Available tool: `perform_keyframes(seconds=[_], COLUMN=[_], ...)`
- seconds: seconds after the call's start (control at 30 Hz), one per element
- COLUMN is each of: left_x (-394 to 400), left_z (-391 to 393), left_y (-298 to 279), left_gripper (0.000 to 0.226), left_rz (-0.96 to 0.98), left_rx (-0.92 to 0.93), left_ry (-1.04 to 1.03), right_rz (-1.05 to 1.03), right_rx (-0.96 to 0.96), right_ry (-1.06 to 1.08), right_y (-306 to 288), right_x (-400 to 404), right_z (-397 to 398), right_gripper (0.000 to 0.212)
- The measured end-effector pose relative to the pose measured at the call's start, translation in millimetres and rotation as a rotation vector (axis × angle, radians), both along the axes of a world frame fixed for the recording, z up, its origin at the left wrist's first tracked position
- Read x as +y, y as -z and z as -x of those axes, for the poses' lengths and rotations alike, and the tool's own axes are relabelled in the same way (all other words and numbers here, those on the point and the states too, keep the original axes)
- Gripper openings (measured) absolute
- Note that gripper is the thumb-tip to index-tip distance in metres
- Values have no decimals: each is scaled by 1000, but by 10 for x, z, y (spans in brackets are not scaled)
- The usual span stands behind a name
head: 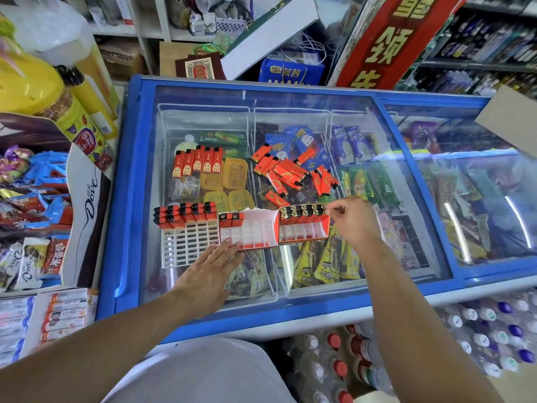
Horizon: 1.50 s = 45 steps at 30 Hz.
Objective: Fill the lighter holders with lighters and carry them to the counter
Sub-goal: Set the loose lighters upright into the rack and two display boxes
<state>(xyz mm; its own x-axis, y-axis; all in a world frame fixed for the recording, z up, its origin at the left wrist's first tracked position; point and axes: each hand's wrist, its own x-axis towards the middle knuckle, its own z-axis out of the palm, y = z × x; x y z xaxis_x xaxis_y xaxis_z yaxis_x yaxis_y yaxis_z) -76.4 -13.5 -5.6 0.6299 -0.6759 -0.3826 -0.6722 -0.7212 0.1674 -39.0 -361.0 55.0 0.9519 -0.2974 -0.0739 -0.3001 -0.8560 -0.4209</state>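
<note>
While our left hand (209,261) lies flat with fingers straight on the freezer lid (290,100), its fingertips touch the near edge of the middle holder (247,231); nothing is grasped there. Our right hand (353,221) sits at the right end of the right holder (303,225), thumb and forefinger pinched on something small and dark; we cannot tell whether it is a lighter. Three holders stand in a row on the glass, toward the near-left part of the lid. The left holder (187,234), a white grid, carries black-capped red lighters along its far rows, with its near slots bare. The middle holder, red-walled with white slots, has two lighters in its far-left corner. The right holder has its far rows packed with lighters, caps up, and its near slots bare. Farther back on the glass, a neat row of lighters (198,162) lies side by side toward the far-left, and a loose pile of lighters (290,171) is scattered near the lid's middle. Wrapped ice creams show through the glass below. Candy boxes (43,199) sit off the left edge, bottled water (479,324) below the near-right edge.
</note>
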Motion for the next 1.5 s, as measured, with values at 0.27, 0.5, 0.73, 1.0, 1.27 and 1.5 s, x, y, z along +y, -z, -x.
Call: perform_keyframes(seconds=[0.27, 0.5, 0.73, 1.0, 1.27, 1.5], left_x=[155, 280, 282, 215, 146, 97], left_z=[-26, -14, 46, 115, 156, 131], left_y=[106, 53, 129, 102, 41, -36], left_gripper=[76, 65, 79, 80, 71, 61], left_rz=[131, 77, 31, 66, 40, 59], left_rx=[-110, -170, -192, -203, -61, 46], left_ry=[-46, -22, -4, 51, 25, -21], right_rz=[-149, -161, -292, -395, -137, 69], right_rx=[104, 244, 92, -19, 130, 89], right_ry=[238, 340, 444, 53, -101, -101], right_y=[25, 274, 106, -352, -69, 15], right_x=[33, -52, 26, 460, 697, 873], right_z=[-695, -1025, -1002, -168, 200, 267], right_gripper=[29, 37, 49, 24, 32, 21])
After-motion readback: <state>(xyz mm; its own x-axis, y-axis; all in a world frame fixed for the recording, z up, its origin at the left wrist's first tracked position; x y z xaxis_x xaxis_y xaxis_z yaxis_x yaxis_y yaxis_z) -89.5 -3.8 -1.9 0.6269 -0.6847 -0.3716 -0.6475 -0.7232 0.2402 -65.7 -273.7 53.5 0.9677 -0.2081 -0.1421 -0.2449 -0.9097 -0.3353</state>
